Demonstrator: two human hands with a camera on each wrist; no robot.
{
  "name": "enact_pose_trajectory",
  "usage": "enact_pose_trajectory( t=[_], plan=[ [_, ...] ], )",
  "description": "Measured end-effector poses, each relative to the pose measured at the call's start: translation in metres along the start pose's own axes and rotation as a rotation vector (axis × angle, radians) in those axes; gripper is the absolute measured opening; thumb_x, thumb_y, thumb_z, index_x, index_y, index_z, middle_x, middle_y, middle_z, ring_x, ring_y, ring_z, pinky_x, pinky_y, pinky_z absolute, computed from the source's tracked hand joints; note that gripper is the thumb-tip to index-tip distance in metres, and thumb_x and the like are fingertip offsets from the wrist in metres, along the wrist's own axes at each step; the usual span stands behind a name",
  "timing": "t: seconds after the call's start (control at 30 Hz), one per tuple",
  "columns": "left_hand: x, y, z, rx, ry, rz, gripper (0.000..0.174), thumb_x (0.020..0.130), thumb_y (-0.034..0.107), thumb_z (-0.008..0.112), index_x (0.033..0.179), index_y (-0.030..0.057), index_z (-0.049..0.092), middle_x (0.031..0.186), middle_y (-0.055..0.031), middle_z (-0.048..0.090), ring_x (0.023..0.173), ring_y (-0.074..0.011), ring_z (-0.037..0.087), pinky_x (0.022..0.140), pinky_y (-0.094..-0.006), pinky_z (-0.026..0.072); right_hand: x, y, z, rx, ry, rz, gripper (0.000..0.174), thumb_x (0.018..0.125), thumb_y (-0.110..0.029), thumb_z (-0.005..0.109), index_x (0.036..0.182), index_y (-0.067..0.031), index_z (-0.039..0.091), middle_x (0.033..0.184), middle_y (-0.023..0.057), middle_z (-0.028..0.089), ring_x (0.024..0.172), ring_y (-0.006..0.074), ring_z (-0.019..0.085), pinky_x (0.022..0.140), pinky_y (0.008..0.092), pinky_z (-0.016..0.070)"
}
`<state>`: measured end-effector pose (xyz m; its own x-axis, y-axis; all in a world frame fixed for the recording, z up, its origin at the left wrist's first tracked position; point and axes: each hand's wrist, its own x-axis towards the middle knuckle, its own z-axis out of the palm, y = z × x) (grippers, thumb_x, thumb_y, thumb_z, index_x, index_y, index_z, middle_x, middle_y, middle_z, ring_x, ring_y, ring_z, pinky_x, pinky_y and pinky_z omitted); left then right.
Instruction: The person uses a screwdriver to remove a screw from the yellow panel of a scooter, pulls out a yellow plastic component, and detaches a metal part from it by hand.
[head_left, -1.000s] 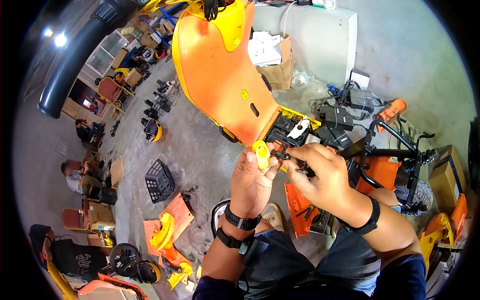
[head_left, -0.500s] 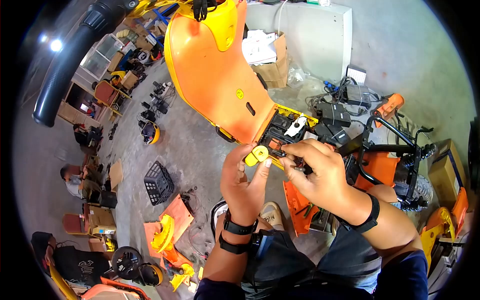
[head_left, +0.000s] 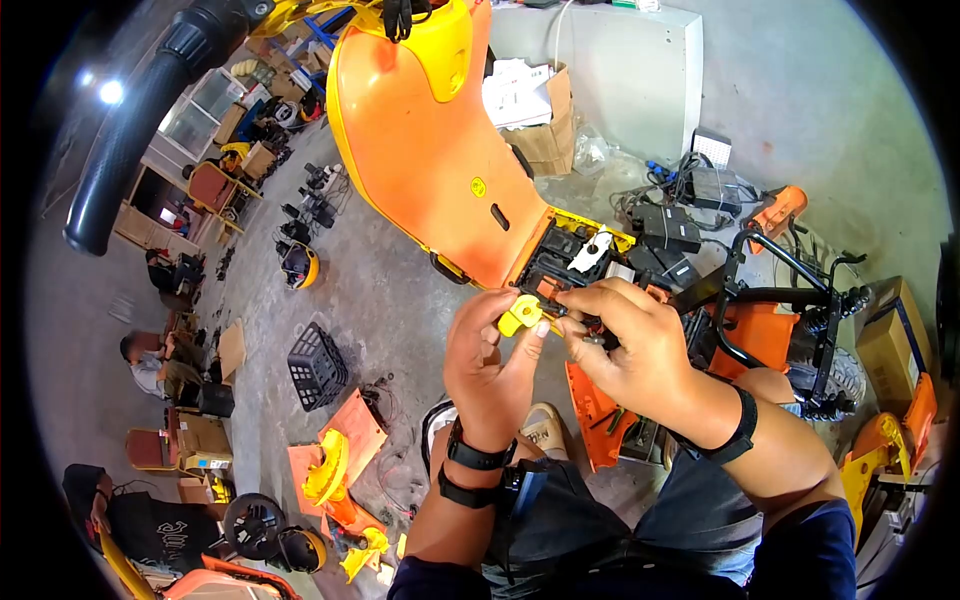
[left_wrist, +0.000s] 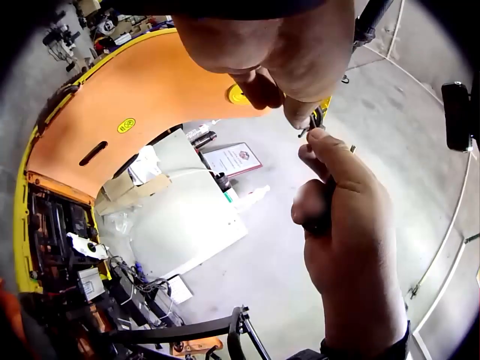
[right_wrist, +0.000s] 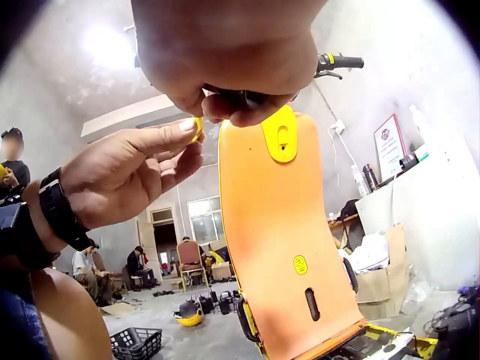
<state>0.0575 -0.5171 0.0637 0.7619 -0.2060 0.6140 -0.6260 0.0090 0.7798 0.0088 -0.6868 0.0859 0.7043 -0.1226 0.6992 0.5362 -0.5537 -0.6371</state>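
Observation:
My left hand point(head_left: 488, 370) pinches a small yellow plastic part point(head_left: 519, 314) with a round hole between thumb and fingers. Close beside it, my right hand point(head_left: 645, 340) pinches a small black piece point(left_wrist: 318, 120) at its fingertips. A dark object point(left_wrist: 321, 219) also sits within the right hand's curled fingers; its kind I cannot tell. Both hands' fingertips nearly meet in front of an orange scooter body point(head_left: 430, 150) with yellow edging. In the right wrist view only the rim of the yellow part shows at the left thumb.
Beyond the hands lies the scooter's opened black compartment point(head_left: 565, 262). A black handlebar grip point(head_left: 130, 150) reaches in at upper left. To the right stand a black tube frame point(head_left: 740, 270) and orange panels. A black basket point(head_left: 318, 368) and yellow parts point(head_left: 328, 470) lie on the floor; several people sit farther off.
The left hand has turned the yellow part from upright to tilted, its hole now facing up. The right hand keeps its pinch close beside it. The head view has shifted slightly.

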Motion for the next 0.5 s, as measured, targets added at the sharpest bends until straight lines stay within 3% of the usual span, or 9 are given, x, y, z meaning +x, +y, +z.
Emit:
enact_pose_trajectory(
  t=[0.07,0.13,0.27,0.33,0.37,0.5],
  plan=[
    [-0.001,0.003,-0.001,-0.088,-0.001,-0.04,0.045,0.087,-0.01,0.072,0.128,0.0011,0.057,0.129,-0.0131,0.06,0.117,-0.0198,0.061,0.097,-0.0315,0.0504,0.001,-0.001,-0.001,0.007,0.01,-0.01,0.028,0.08,-0.006,0.078,0.107,-0.0024,0.069,0.089,0.0118,0.069,0.073,0.0306,0.072,0.062,0.037,0.0575],
    [0.001,0.012,-0.004,-0.19,-0.045,-0.289,0.044,0.093,-0.005,0.068,0.134,-0.0013,0.053,0.131,-0.0141,0.06,0.119,-0.0211,0.06,0.099,-0.0331,0.0516,0.002,-0.001,-0.002,0.015,0.02,-0.022,0.028,0.081,-0.006,0.078,0.107,-0.0023,0.069,0.089,0.0119,0.069,0.073,0.0306,0.071,0.062,0.037,0.0575],
    [0.006,0.008,-0.005,-0.456,-0.084,-0.346,0.04,0.101,0.006,0.062,0.139,-0.0027,0.05,0.131,-0.0144,0.061,0.118,-0.023,0.061,0.102,-0.0375,0.0515,0.001,-0.001,-0.001,0.02,0.016,-0.019,0.028,0.081,-0.006,0.077,0.108,-0.0022,0.069,0.089,0.0123,0.069,0.072,0.0305,0.071,0.062,0.0367,0.0574],
    [0.007,0.01,-0.003,-0.759,-0.097,-0.445,0.039,0.106,0.016,0.055,0.14,-0.0018,0.05,0.13,-0.0143,0.061,0.116,-0.024,0.062,0.105,-0.0411,0.0502,0.002,-0.001,-0.001,0.029,0.016,-0.021,0.028,0.081,-0.006,0.077,0.108,-0.0021,0.068,0.089,0.0125,0.069,0.072,0.0304,0.071,0.062,0.0366,0.0574],
    [0.007,0.01,-0.004,-0.774,-0.093,-0.479,0.039,0.108,0.022,0.052,0.139,-0.0014,0.05,0.129,-0.0139,0.061,0.115,-0.0249,0.062,0.106,-0.0433,0.0491,0.002,-0.001,-0.001,0.033,0.012,-0.018,0.027,0.081,-0.006,0.077,0.107,-0.0026,0.069,0.09,0.012,0.069,0.072,0.0302,0.071,0.062,0.0365,0.0575],
    [0.009,0.011,0.0,-0.867,-0.091,-0.546,0.038,0.108,0.024,0.051,0.137,-0.0005,0.051,0.127,-0.0133,0.061,0.115,-0.0249,0.063,0.105,-0.0431,0.0505,0.0,0.0,0.0,0.028,0.013,-0.024,0.027,0.081,-0.006,0.076,0.106,-0.0041,0.07,0.089,0.0101,0.068,0.073,0.0299,0.071,0.062,0.0374,0.0573]
  ],
)
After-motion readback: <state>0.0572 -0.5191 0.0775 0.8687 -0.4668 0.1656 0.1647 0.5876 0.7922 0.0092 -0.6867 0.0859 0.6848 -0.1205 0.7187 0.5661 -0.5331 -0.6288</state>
